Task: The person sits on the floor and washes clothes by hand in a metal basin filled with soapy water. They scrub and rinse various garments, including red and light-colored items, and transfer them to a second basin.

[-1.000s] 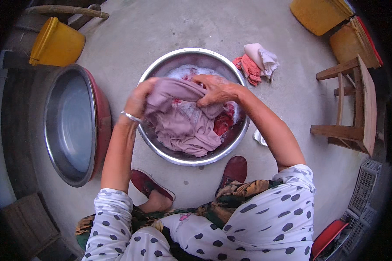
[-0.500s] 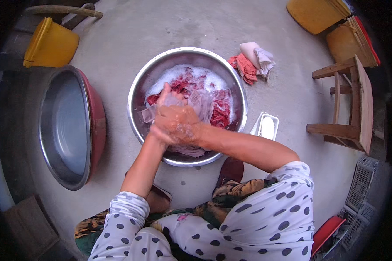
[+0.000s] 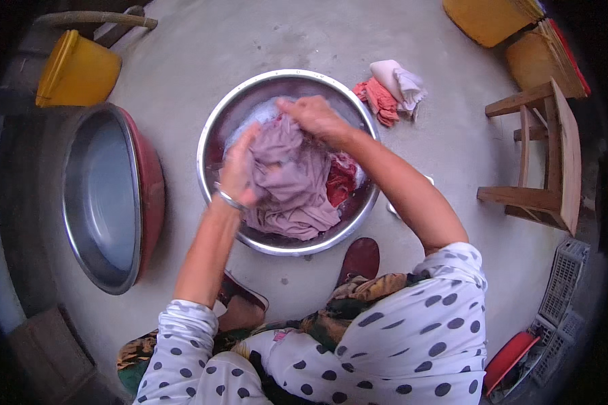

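A wet mauve garment (image 3: 297, 182) is spread over the near and middle part of a steel basin (image 3: 205, 145) on the floor. At its left side my left hand (image 3: 240, 167), with a bracelet at the wrist, is closed on the cloth, its fingers partly blurred. Toward the far side, my right hand (image 3: 315, 120) grips the garment's upper edge, the thumb pointing left. Red cloth (image 3: 342, 183) lies beneath at the right of the basin. White suds (image 3: 260, 113) show along the far left inside it.
A large red-sided basin (image 3: 148, 192) tilts at the left, near a yellow bucket (image 3: 84, 71). Coral and white cloths (image 3: 383, 101) lie beyond the steel basin. My right forearm mostly hides a white soap dish (image 3: 393, 210). A wooden stool (image 3: 554, 155) and grey crates (image 3: 564, 280) stand right.
My hands were pressed together over the basin's middle and are now apart. The mauve garment has spread out, covering more red cloth and suds. The right forearm now covers the soap dish.
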### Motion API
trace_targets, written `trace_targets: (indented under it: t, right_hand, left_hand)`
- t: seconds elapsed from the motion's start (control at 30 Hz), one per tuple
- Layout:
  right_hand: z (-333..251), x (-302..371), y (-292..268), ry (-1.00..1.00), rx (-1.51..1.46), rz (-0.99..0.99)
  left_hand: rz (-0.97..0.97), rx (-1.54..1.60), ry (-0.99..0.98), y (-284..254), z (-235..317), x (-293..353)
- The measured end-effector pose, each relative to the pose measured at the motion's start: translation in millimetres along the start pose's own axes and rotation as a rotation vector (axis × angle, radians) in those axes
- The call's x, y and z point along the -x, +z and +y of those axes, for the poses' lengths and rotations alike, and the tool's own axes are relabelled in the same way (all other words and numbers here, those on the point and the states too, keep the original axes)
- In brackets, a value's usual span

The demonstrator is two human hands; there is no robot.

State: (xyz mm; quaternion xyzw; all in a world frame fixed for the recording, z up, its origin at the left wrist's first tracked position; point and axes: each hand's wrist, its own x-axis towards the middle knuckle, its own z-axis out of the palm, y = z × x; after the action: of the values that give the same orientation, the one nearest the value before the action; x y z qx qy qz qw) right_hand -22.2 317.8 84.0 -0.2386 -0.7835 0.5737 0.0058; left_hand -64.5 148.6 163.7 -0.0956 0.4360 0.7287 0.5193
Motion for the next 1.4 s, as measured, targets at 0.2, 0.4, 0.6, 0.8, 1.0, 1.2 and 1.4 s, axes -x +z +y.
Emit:
trace_targets:
  t: [0.2,0.4,0.6,0.8,1.0,1.2,1.4]
  right_hand:
    - [13,23,-39,-0.009,-0.171,-0.145]
    - [25,49,-16,-0.109,0.015,-0.336]
    - [2,71,-63,-0.166,-0.155,-0.365]
    - [9,61,-41,-0.261,0.343,0.087]
    - [2,44,23,-0.608,0.243,0.059]
    - [-7,28,8,-0.521,0.185,0.169]
    - [-44,69,-28,-0.136,0.281,-0.380]
  left_hand:
    - [-0.084,-0.353,0.187,-87,68,-15]
    - [0.112,-0.449,0.250,-79,58,-14]
    - [0.152,-0.679,0.289,-84,65,-10]
    - [0.046,-0.838,0.317,-94,55,-21]
    - [-0.298,-0.335,0.075,-40,59,10]
    - [0.137,-1.216,0.642,-57,57,2]
    - [-0.189,-1.284,0.801,-79,3,-21]
